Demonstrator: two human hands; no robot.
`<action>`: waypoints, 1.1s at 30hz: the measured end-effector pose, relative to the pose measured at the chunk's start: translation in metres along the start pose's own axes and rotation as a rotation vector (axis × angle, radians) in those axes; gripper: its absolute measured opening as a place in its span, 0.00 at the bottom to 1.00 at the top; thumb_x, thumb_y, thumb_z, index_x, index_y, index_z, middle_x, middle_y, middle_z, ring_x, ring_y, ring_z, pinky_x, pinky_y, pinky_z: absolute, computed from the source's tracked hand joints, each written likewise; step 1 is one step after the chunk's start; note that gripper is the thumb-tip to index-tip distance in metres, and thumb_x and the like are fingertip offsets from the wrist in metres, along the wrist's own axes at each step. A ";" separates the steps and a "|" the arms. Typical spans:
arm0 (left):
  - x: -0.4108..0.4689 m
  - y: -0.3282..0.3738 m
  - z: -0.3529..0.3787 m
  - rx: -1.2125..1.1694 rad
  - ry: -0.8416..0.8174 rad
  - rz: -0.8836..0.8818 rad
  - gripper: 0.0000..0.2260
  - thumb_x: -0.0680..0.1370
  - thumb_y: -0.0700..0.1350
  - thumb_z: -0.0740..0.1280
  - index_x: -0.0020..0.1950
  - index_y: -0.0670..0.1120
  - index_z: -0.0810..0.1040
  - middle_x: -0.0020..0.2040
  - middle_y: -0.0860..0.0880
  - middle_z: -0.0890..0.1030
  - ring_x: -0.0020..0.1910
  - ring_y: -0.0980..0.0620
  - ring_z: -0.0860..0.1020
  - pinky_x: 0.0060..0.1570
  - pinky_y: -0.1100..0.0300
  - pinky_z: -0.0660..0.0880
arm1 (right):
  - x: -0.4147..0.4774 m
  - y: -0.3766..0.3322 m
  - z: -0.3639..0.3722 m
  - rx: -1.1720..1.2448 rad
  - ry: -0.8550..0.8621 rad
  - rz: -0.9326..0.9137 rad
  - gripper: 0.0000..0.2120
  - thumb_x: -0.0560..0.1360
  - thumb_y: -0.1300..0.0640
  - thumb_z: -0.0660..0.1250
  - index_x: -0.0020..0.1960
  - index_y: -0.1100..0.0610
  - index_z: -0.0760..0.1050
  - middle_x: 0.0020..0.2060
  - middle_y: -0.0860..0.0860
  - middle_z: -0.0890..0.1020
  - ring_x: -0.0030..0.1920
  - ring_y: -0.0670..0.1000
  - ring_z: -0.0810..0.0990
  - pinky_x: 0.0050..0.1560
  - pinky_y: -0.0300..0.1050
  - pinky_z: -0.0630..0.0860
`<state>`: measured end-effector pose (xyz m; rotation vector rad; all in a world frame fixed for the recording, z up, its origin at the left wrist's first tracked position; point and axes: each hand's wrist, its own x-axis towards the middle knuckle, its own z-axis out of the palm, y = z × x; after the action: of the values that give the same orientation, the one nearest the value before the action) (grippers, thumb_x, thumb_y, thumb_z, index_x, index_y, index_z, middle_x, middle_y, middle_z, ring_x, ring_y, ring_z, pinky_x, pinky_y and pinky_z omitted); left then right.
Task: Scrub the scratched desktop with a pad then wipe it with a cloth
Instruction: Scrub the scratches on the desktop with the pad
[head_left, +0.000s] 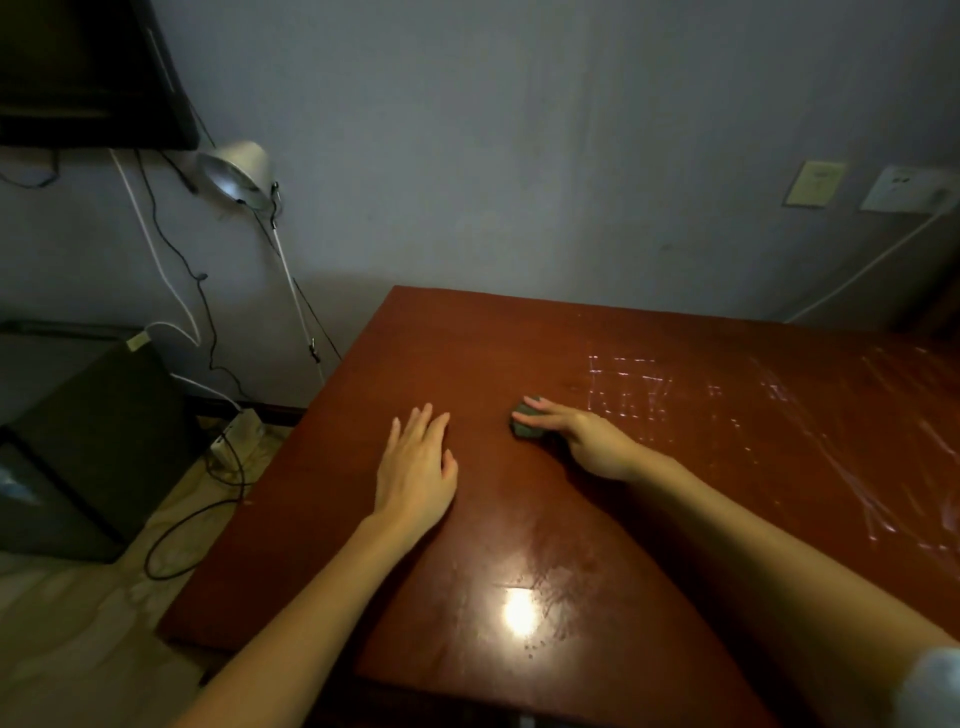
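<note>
Head view: the pad (523, 425) lies at frame centre on the tabletop (467, 358), pressed under the nearly straight fingers of the right hand (589, 441). The left hand (415, 462) rests flat just left of it, holding nothing. The scratches (631, 387) lie to the pad's right, on the right hand's side.
</note>
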<state>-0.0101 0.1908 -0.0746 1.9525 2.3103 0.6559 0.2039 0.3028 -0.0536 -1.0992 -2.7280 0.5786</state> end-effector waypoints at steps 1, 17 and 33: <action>0.003 -0.001 0.001 -0.002 0.001 -0.006 0.23 0.82 0.45 0.55 0.77 0.46 0.58 0.78 0.47 0.55 0.77 0.52 0.51 0.75 0.58 0.43 | 0.012 -0.002 0.001 -0.001 0.000 -0.001 0.41 0.69 0.77 0.49 0.74 0.45 0.63 0.76 0.46 0.57 0.76 0.47 0.53 0.75 0.49 0.55; 0.037 -0.003 0.018 -0.029 -0.028 -0.004 0.22 0.83 0.47 0.52 0.78 0.45 0.57 0.79 0.46 0.53 0.78 0.51 0.50 0.74 0.59 0.43 | 0.048 0.047 -0.021 -0.048 -0.008 0.045 0.41 0.70 0.78 0.50 0.74 0.44 0.62 0.76 0.46 0.56 0.76 0.48 0.53 0.76 0.49 0.54; 0.106 0.005 0.031 -0.006 -0.103 0.019 0.23 0.82 0.47 0.53 0.78 0.45 0.56 0.79 0.45 0.53 0.78 0.50 0.50 0.75 0.56 0.44 | 0.077 0.057 -0.026 -0.032 0.007 0.032 0.42 0.69 0.79 0.49 0.74 0.45 0.61 0.76 0.46 0.56 0.76 0.47 0.53 0.76 0.49 0.51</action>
<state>-0.0181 0.3015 -0.0764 1.9592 2.2299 0.5484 0.1920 0.4014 -0.0533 -1.1520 -2.7280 0.5363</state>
